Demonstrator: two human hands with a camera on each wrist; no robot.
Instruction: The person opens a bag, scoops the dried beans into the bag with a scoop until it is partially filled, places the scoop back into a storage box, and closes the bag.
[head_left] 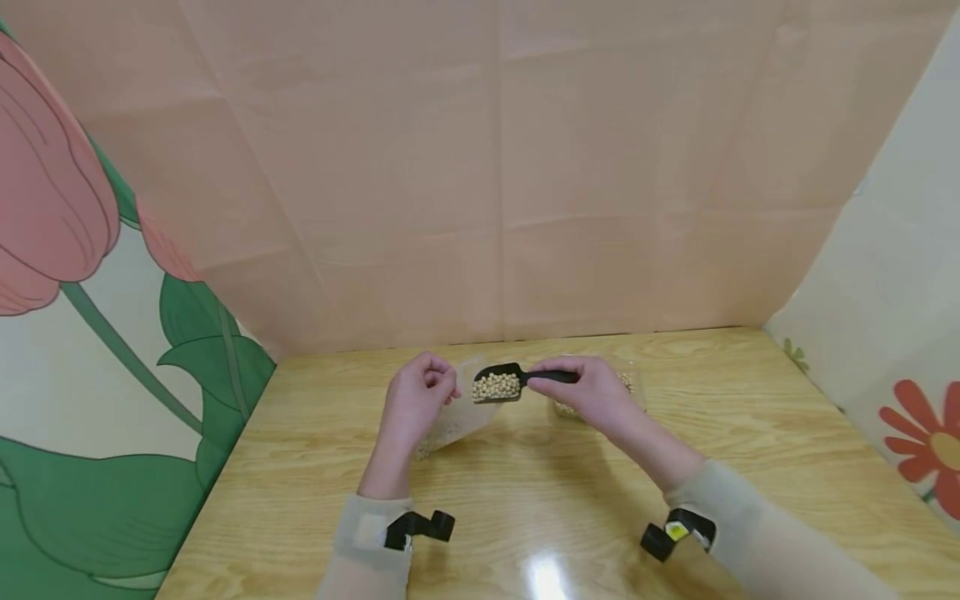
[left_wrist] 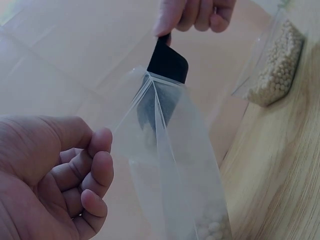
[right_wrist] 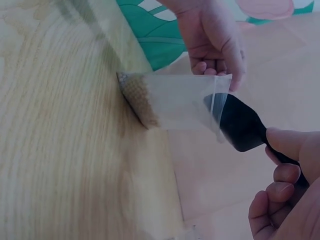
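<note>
Head view, left to right: left hand (head_left: 420,392), thumb and forefinger pinching the rim of a translucent bag (head_left: 453,427) set toward the far edge of the table (head_left: 487,517); black scoop (head_left: 513,370) bearing pale beans (head_left: 495,387), its tip inside the bag's mouth; right hand (head_left: 588,390), gripping the scoop's handle; clear container (left_wrist: 257,67) of beans, near the same edge.

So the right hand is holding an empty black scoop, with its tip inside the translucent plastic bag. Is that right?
Not quite: the black scoop isn't empty. The head view shows it loaded with pale round beans. The rest is right: the right hand holds it, with its tip inside the translucent plastic bag.
</note>
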